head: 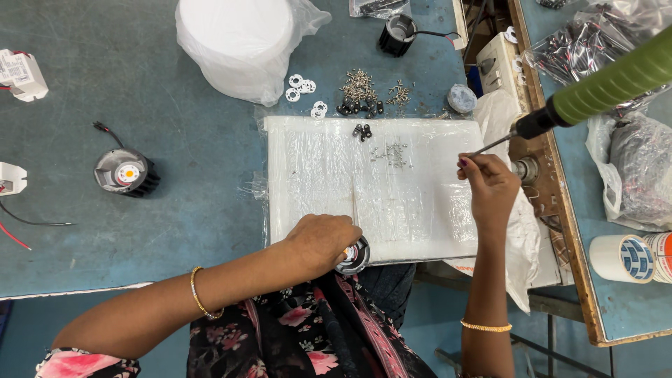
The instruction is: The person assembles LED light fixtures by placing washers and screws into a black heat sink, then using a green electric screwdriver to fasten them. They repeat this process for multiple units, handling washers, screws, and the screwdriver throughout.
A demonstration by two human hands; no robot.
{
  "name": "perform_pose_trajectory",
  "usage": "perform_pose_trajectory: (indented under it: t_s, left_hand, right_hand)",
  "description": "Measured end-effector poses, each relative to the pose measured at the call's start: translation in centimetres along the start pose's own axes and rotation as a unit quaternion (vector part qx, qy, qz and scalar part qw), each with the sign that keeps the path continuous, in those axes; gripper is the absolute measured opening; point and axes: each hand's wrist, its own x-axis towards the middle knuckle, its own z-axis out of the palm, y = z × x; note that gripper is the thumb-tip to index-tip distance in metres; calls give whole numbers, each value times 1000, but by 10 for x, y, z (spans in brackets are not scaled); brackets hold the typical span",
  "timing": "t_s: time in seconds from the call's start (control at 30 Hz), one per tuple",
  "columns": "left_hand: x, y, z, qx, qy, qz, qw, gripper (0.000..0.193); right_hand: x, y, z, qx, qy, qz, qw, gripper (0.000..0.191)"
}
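Our left hand (323, 241) clamps a black round housing (354, 256); our right hand (490, 187) pinches the screwdriver tip (490, 145). Screws (396, 154) beyond remain loose, fastening undone.

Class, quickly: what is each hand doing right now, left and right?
Left hand: closed over a round black lamp part at the white pad's edge.
Right hand: fingers pinched on the driver bit of the green screwdriver.
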Motion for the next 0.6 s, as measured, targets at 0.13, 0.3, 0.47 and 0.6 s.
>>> perform_pose_trajectory:
  t_s: [0.13,0.3,0.47,0.6]
  left_hand:
    - [0,-1,2,1,1,-2,1000,19]
    - [0,-3,5,1,19,10,1000,17]
    - [0,-3,7,1,7,1,1000,17]
    - [-4,-6,9,-7,8,2,1000,17]
  right_hand:
    - [-5,-13,-10,-73,6,-24,997,8]
    - [-3,-33,-23,-157,-20,-63,985,11]
    - [10,-50,-51,-200,-152,22,968,25]
    - [41,-55,-95,-44,-164,50,984,36]
